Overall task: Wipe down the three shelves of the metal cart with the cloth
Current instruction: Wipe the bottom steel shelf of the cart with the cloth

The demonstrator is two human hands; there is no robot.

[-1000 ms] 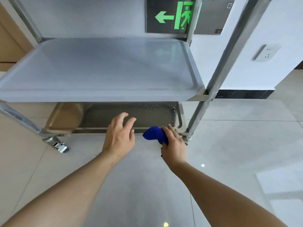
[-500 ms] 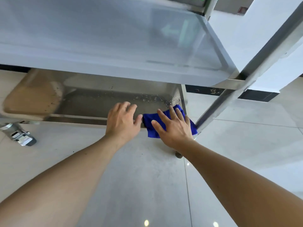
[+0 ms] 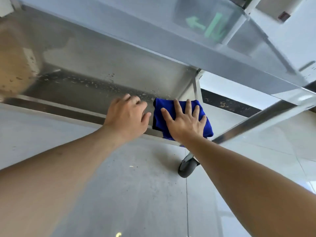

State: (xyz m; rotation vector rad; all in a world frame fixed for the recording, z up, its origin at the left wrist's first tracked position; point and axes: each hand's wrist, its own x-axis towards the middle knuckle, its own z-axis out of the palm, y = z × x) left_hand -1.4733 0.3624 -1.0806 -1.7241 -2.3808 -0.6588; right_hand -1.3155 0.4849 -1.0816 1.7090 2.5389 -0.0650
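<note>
A view from the person's head looks down at the lowest shelf [image 3: 89,77] of a metal cart, with two bare forearms reaching forward from the bottom of the frame.

At the shelf's far left, the steel carries a blurred brownish reflection. Toward the middle, small water droplets [image 3: 102,82] speckle the surface in a band running to the right.

The left hand [image 3: 127,117] rests palm down over the shelf's near edge, close to its right end. Its fingers are loosely curled onto the metal and it holds nothing.

Just beside it, the right hand [image 3: 185,123] lies flat with fingers spread wide, pressing down on a blue cloth [image 3: 158,111]. The cloth is folded and sits in the shelf's near right corner, draping slightly over the near edge. The two hands are almost touching at the thumbs.

Above, the next shelf [image 3: 171,41] up crosses the frame diagonally; a green arrow sign reflects faintly in its surface. To the right, a slanted metal post [image 3: 256,121] of the cart runs past the cloth. Below the corner, a grey caster wheel [image 3: 187,168] stands on the pale tiled floor [image 3: 128,194].
</note>
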